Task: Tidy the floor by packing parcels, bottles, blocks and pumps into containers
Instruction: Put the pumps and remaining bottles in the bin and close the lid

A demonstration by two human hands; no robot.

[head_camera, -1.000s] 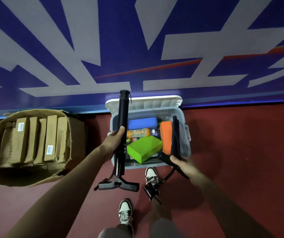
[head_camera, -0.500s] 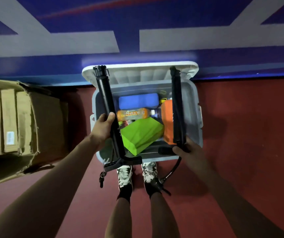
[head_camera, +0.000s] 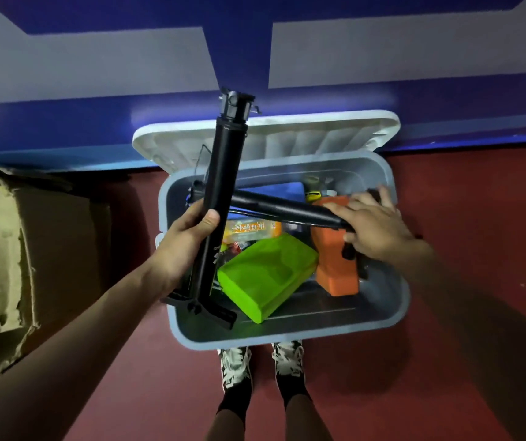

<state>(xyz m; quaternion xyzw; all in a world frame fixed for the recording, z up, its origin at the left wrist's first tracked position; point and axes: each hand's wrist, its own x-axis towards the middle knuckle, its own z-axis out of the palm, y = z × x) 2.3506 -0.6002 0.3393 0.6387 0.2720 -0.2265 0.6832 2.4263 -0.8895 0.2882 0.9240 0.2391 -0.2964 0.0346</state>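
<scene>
My left hand (head_camera: 188, 232) grips one pump (head_camera: 223, 186) upright; my right hand (head_camera: 371, 229) presses the second pump (head_camera: 283, 210) crosswise into the bin (head_camera: 395, 300). They may jam, blocking the lid (head_camera: 287, 135).

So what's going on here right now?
A person is packing two black pumps into an open grey bin. The left hand grips one pump upright over the bin's left side. The right hand lays the second pump flat across the blocks and bottle inside: a green block, an orange block and an orange bottle.
</scene>
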